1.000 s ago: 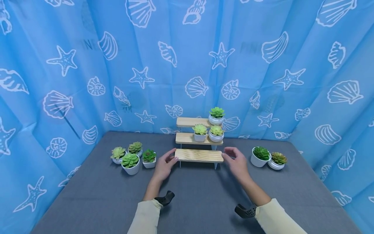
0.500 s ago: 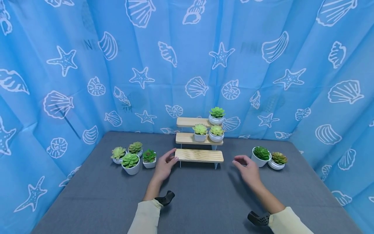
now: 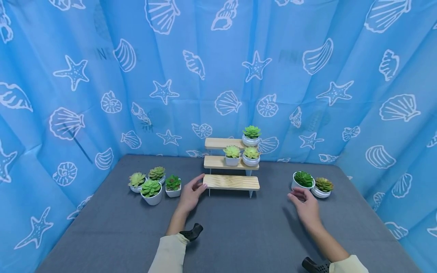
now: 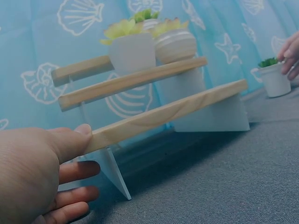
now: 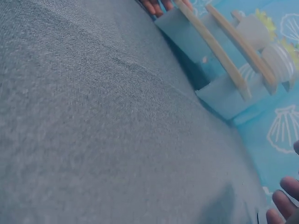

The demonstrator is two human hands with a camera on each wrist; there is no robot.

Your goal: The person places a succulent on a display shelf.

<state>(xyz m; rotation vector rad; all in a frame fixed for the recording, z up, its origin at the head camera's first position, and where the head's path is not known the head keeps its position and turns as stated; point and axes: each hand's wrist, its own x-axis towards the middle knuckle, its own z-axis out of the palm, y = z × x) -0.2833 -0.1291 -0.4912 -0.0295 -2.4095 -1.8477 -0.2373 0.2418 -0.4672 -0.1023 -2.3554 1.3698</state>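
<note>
A three-tier plant stand with pale wooden shelves and clear supports stands on the grey cloth. At the left end of its lowest shelf, my left hand pinches the board between thumb and fingers; the left wrist view shows the thumb at the board's end and the other fingers below. My right hand holds nothing, its fingers loosely bent just in front of a dark green succulent in a white pot. Beside that pot is a reddish-green succulent in a round white pot.
The middle shelf bears two pale succulents, and a green one sits on the top shelf's right end. Several potted succulents cluster left of my left hand. A blue shell-patterned curtain hangs behind the grey-covered table.
My right hand has moved away from the stand's right end, rightward to the dark green succulent. My left hand stays at the lowest shelf. The head view has shifted slightly.
</note>
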